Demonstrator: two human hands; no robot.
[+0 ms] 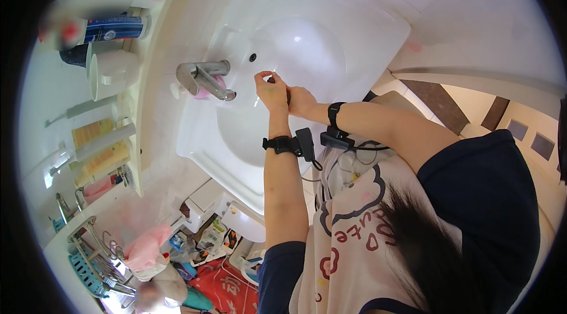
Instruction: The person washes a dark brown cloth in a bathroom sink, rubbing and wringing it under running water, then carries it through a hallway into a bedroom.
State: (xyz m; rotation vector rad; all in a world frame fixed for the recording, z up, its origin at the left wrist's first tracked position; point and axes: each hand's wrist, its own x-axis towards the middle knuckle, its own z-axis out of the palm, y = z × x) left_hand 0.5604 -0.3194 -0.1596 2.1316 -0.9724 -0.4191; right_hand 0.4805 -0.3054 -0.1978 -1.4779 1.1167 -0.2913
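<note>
Above the white ceramic washbasin (241, 132), both hands are close together around a small dark brown object (289, 96). Most of that object is hidden by the fingers, so its kind cannot be told. My left hand (271, 92) curls over it, thumb and fingertips near its upper end. Behind and against it, my right hand (302, 101) grips its lower side. To the left of the hands, a chrome single-lever faucet (208, 79) points toward the bowl, and no water stream is visible. A pink thing (207, 92) sits partly hidden behind the faucet.
On the left, a white shelf (153, 48) carries a white mug (114, 76), a blue tube (115, 29) and toothbrushes. Lower left are a pink cloth (148, 247), a teal basket (86, 272) and a red bag (226, 285). Black straps with small devices circle both forearms.
</note>
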